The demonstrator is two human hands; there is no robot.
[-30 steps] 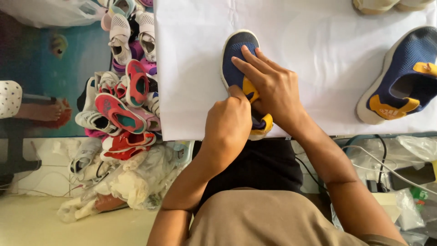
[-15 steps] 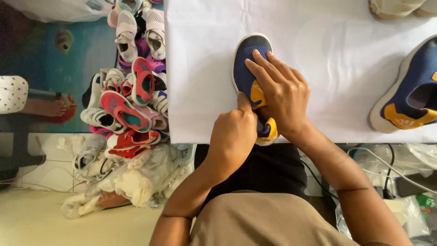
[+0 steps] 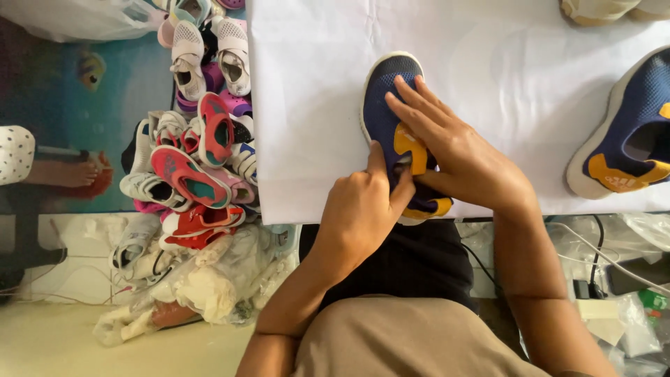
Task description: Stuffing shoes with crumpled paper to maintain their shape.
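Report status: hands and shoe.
Both hands on the navy shoe: left hand pinching its opening, right hand flat on top. Second navy shoe apart, right.

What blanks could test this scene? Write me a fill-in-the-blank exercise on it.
1. Both hands rest on a navy and ____ shoe.
2. That shoe lies on a ____ sheet.
3. The right hand lies flat on top; the left hand grips the shoe's ____ end.
4. A pile of shoes lies on the ____ side.

Answers: yellow; white; heel; left
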